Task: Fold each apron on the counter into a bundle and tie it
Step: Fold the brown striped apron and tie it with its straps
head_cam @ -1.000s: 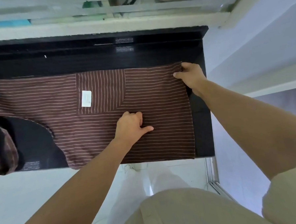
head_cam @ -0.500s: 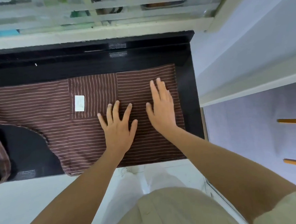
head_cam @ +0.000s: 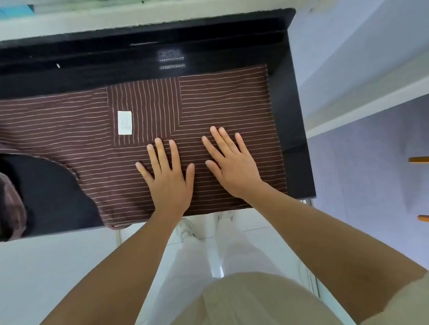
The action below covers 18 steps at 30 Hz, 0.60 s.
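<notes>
Brown striped apron lies spread flat on the black table. Its near hem runs along the table's front edge, and its right edge stops short of the table's right rim.

Left hand and right hand rest palm-down on the apron's near right part, side by side and not touching. Fingers are straight and spread, gripping nothing.

White label sits on the apron's pocket patch, left of both hands. Past the apron's curved left edge is bare table, then a bunched dark cloth at the frame edge. Right of the apron, beyond the table, is a white shelf.
</notes>
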Each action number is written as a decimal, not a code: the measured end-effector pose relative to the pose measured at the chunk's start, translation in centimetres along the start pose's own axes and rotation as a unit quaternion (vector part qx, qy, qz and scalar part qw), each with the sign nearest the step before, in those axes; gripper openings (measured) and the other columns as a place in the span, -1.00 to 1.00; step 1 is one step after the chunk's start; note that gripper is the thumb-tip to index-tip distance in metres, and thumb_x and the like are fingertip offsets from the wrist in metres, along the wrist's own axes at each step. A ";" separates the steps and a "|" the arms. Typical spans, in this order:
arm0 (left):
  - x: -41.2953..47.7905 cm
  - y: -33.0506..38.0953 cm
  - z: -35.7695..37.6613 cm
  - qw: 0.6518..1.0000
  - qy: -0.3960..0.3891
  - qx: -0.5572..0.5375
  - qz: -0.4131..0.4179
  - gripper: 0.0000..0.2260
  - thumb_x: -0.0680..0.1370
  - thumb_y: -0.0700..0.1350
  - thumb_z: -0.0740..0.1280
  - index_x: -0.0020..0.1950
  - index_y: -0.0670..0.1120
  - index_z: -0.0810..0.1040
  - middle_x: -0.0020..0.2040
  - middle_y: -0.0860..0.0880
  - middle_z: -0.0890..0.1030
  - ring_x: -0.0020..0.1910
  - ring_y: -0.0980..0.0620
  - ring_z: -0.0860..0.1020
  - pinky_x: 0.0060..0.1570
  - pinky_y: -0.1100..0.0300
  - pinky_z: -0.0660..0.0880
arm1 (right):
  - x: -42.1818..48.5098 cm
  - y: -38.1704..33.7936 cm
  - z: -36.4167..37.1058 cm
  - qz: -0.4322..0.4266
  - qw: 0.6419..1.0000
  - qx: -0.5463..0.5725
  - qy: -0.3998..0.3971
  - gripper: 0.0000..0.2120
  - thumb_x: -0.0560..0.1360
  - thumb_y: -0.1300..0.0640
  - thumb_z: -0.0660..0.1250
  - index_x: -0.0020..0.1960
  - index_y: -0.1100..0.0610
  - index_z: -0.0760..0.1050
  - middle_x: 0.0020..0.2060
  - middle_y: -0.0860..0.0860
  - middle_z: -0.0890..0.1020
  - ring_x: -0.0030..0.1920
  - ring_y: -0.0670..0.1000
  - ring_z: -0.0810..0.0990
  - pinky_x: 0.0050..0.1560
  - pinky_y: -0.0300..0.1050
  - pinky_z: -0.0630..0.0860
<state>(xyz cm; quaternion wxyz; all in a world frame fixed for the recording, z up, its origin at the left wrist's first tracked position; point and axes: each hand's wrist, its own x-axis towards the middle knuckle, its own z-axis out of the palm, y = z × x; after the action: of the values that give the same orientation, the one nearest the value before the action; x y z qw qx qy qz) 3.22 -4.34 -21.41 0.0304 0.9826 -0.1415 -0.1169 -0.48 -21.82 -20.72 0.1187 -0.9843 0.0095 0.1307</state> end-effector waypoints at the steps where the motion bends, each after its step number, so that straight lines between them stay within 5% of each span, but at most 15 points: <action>1: -0.8 -1.0 0.2 1.000 -0.011 0.003 -0.007 -0.41 0.64 0.22 -0.13 0.61 -0.02 0.02 0.60 -0.18 0.00 0.58 -0.21 -0.04 0.42 -0.40 0.00 | -0.3 0.1 0.6 0.000 1.000 -0.005 -0.011 -0.45 0.67 -0.14 -0.20 0.61 -0.01 -0.13 0.60 0.02 -0.09 0.58 0.05 -0.17 0.55 0.09 -0.20; 6: -2.4 -4.6 0.3 0.999 -0.027 -0.007 -0.021 -0.40 0.61 0.30 -0.14 0.60 0.09 0.04 0.61 -0.15 0.01 0.57 -0.23 -0.04 0.41 -0.42 -0.05 | 0.1 2.4 0.1 0.175 0.984 -0.009 -0.001 -0.40 0.66 -0.19 -0.20 0.60 0.05 -0.20 0.59 0.06 -0.15 0.58 0.09 -0.22 0.55 0.11 -0.22; 9: -2.7 -4.8 0.4 0.999 -0.034 -0.025 -0.016 -0.31 0.56 0.39 -0.17 0.61 0.07 0.00 0.61 -0.15 -0.04 0.57 -0.23 -0.10 0.41 -0.44 -0.09 | 2.7 -1.6 -1.3 0.028 0.999 0.013 0.029 -0.44 0.68 -0.10 -0.11 0.61 0.08 -0.12 0.60 0.08 -0.10 0.58 0.09 -0.17 0.56 0.10 -0.16; 12: -3.1 -4.8 0.6 0.996 -0.035 -0.028 -0.078 -0.14 0.47 0.50 -0.17 0.61 -0.02 -0.05 0.61 -0.17 -0.09 0.57 -0.22 -0.15 0.34 -0.48 -0.20 | 4.9 -6.2 -0.5 -0.160 0.986 0.019 -0.040 -0.48 0.69 -0.07 -0.09 0.61 0.03 -0.06 0.60 0.06 -0.07 0.59 0.06 -0.14 0.56 0.09 -0.17; 15: -3.0 -4.9 0.5 0.990 -0.047 -0.029 -0.133 -0.01 0.37 0.59 -0.19 0.61 -0.03 -0.11 0.61 -0.14 -0.13 0.57 -0.21 -0.18 0.32 -0.48 -0.24 | 6.3 -6.2 1.1 -0.194 0.979 -0.034 -0.051 -0.49 0.69 -0.10 -0.13 0.61 -0.03 -0.05 0.60 0.02 -0.04 0.59 0.06 -0.13 0.55 0.16 -0.16; 18: -2.9 -5.0 0.3 0.986 -0.069 -0.039 -0.145 0.00 0.33 0.62 -0.16 0.60 0.04 -0.21 0.60 -0.10 -0.21 0.56 -0.19 -0.25 0.34 -0.51 -0.22 | 8.6 -4.7 0.4 -0.103 0.993 -0.046 -0.030 -0.48 0.68 -0.11 -0.18 0.60 -0.04 -0.16 0.60 0.02 -0.12 0.58 0.08 -0.19 0.55 0.17 -0.20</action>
<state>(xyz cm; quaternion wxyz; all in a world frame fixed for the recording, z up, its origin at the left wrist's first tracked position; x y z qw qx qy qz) 1.82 1.30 -21.57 0.0413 0.9804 0.0052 -0.1928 7.94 -17.03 -22.27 0.0860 -0.9800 -0.1019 0.1475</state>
